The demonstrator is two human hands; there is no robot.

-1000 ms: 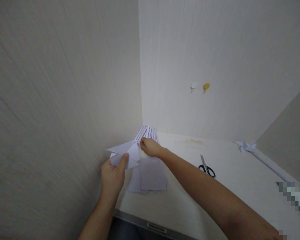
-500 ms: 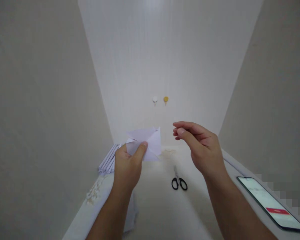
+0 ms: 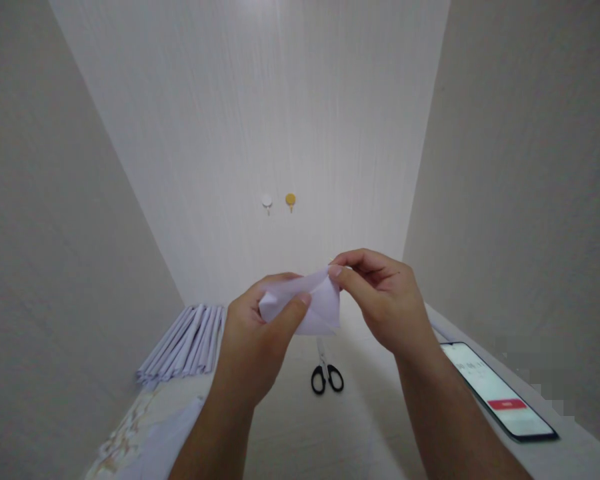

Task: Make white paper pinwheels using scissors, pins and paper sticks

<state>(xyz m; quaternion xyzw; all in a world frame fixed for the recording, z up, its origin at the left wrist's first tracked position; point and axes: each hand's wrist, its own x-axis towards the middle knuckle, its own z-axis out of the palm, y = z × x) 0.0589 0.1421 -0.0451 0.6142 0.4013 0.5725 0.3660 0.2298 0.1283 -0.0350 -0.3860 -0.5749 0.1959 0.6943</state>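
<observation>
Held up above the table is a folded white paper, shaped like a small envelope with creased flaps. My left hand grips its left part, thumb pressed on the front and fingers behind. With thumb and forefinger, my right hand pinches the paper's upper right corner. Below the paper, scissors with black handles lie on the table, blades pointing away from me.
Several rolled white papers lie side by side at the left. Nearer me are white sheets and a heap of pale string-like bits. A phone with a lit screen lies right. Two hooks, white and yellow, are on the back wall.
My right hand has come left to the paper and now pinches its corner; before, it was apart and held nothing visible. The view has turned slightly right.
</observation>
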